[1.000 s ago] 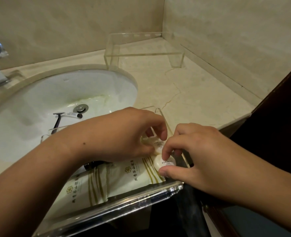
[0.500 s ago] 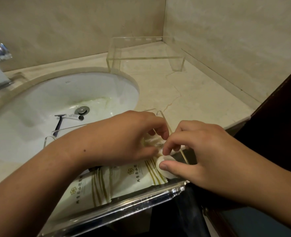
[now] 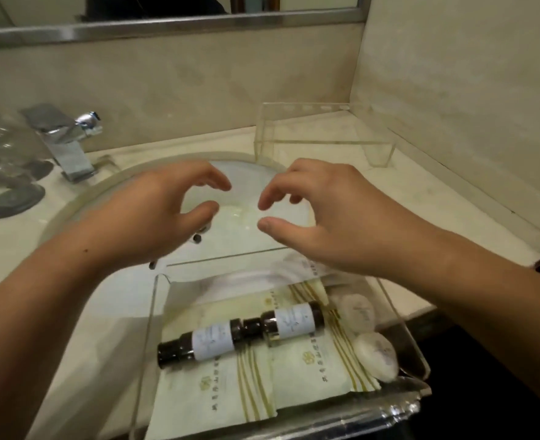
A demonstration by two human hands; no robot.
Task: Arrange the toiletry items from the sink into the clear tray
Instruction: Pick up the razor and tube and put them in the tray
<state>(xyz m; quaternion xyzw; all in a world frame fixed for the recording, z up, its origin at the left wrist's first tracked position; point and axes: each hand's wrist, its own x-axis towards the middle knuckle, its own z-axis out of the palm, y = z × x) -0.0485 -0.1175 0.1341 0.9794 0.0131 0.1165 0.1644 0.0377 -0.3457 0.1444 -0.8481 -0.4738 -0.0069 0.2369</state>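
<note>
Both hands hover over the bowl. The left hand is curved in a loose, wide C with nothing in it. The right hand mirrors it, just as slack and just as empty.

Lower centre of the frame, the clear acrylic tray sits at the counter's front edge, its far side seeming to overlap the basin's rim. It looks rigid, slick and probably brittle at the corners, so I'd lift it by both side walls.

- **Sachets:** cream paper sachets with gold stripes lie flat as the bottom layer. They look light and floppy, best pinched at an edge.
- **Bottles:** two dark brown bottles with white labels lie end to end across the sachets. They look stiff, a little heavier and apt to roll, so grip them round the middle.
- **Soaps:** two round white wrapped soaps sit at the tray's right end. They look small, light and slippery in their wrap, so a fingertip pinch across the width suits them.

Small dark bits peek out under the left hand. They are too hidden to name, but probably what remains to fetch.

Around all this is the beige veined marble countertop, with the white oval sink set into it. A metal-framed mirror runs along the top. A clear acrylic riser stands upper right and a chrome tap upper left. Glass tumblers on dark coasters sit at far left.
</note>
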